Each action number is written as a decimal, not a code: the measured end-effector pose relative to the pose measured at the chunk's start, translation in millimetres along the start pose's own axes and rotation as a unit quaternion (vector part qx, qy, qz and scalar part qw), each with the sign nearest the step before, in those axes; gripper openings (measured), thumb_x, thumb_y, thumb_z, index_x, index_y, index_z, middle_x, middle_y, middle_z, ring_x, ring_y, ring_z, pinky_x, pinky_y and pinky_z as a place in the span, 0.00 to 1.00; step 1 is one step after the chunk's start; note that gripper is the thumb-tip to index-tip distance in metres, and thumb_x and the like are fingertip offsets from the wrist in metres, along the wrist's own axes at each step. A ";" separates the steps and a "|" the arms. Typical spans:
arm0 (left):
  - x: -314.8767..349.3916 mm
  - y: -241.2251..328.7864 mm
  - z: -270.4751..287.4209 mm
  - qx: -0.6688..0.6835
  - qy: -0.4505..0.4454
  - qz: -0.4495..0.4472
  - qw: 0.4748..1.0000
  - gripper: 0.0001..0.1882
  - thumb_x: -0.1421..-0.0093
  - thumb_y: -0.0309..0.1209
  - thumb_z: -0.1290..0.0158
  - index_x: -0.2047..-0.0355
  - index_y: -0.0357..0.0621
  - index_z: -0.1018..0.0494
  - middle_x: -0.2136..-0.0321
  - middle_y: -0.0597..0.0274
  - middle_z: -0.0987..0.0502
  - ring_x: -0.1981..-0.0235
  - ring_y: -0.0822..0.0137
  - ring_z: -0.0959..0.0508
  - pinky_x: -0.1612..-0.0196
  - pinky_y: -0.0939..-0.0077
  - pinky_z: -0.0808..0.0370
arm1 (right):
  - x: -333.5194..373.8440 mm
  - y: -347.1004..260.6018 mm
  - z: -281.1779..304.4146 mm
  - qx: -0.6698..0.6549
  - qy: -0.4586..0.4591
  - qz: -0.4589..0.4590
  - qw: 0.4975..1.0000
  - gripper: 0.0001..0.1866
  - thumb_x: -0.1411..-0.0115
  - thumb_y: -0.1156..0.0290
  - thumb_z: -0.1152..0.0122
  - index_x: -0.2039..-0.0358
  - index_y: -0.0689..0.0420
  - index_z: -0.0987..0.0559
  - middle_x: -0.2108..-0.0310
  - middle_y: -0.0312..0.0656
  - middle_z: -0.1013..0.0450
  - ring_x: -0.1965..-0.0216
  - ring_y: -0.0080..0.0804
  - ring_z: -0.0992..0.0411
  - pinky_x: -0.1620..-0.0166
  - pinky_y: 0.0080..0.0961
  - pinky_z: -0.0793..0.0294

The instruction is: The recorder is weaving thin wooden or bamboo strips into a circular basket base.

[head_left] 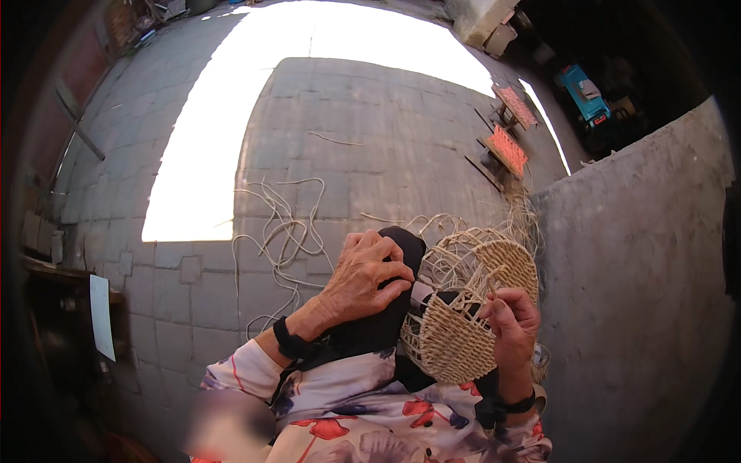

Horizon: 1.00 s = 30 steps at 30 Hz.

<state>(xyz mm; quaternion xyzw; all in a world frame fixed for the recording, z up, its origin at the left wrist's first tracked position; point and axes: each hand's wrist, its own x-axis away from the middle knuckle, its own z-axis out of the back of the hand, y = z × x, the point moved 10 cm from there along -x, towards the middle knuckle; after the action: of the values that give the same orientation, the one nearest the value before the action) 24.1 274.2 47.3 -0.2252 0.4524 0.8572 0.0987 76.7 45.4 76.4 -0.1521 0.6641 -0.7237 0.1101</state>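
Observation:
A partly woven straw basket [455,347] rests against my lap, with two dense tan woven panels and an open lattice of cords between them. My right hand [513,328] is at its right side, thumb and fingers pinched on a straw cord [494,284] that sticks up from the weave. Over my black-trousered left knee [407,245], my left hand [367,274] has its fingers curled in and its thumb near the forefinger. Whatever lies between those fingertips is too small or hidden to make out.
Long pale cords [289,228] lie tangled on the paved ground to the left of my knee. More loose strands [523,220] spread beyond the basket. Two low stools with red woven seats [507,150] stand ahead right. A grey concrete wall [633,293] rises close on my right.

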 end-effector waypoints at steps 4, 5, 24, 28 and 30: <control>-0.5 0.2 -6.0 -0.001 -0.020 0.004 1.000 0.08 0.51 0.29 0.35 0.68 0.51 0.19 0.67 0.68 0.28 0.59 0.64 0.30 0.52 0.65 0.40 | 5.1 -24.5 -2.4 0.038 -0.003 0.059 0.998 0.06 0.37 0.74 0.38 0.63 0.64 0.21 0.71 0.33 0.25 0.74 0.14 0.33 0.71 0.13 0.37; -1.4 2.0 -8.2 0.003 -0.024 -0.001 1.000 0.08 0.51 0.29 0.35 0.68 0.51 0.19 0.67 0.68 0.28 0.59 0.64 0.30 0.52 0.65 0.40 | 4.4 -22.4 0.6 0.040 0.005 0.060 0.997 0.06 0.37 0.74 0.38 0.63 0.64 0.21 0.71 0.33 0.25 0.74 0.14 0.33 0.71 0.13 0.37; -8.2 32.9 -30.9 -0.147 -0.071 -0.065 0.984 0.10 0.52 0.34 0.34 0.69 0.49 0.19 0.69 0.68 0.25 0.63 0.65 0.29 0.52 0.64 0.39 | -4.6 1.2 -43.8 0.396 0.024 0.198 0.896 0.05 0.49 0.76 0.36 0.74 0.56 0.25 0.81 0.44 0.27 0.81 0.42 0.26 0.76 0.34 0.30; -8.1 34.1 -34.6 -0.154 -0.067 -0.077 0.983 0.09 0.51 0.34 0.35 0.69 0.50 0.19 0.71 0.70 0.25 0.65 0.66 0.29 0.55 0.65 0.39 | -9.8 10.2 -49.8 0.388 0.013 0.199 0.900 0.05 0.48 0.75 0.36 0.73 0.56 0.24 0.80 0.44 0.26 0.79 0.42 0.25 0.75 0.34 0.29; -8.5 36.7 -35.6 -0.159 -0.066 -0.084 0.982 0.09 0.51 0.34 0.35 0.69 0.50 0.19 0.72 0.70 0.25 0.66 0.66 0.30 0.56 0.65 0.39 | -10.0 11.1 -49.9 0.386 0.019 0.205 0.899 0.05 0.48 0.74 0.36 0.73 0.56 0.24 0.80 0.44 0.26 0.79 0.42 0.25 0.75 0.35 0.29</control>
<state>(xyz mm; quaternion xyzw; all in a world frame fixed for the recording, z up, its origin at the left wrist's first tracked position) 28.4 224.4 60.7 -0.2178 0.2824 0.9200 0.1626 67.3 94.3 61.0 0.0557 0.3507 -0.8875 0.2937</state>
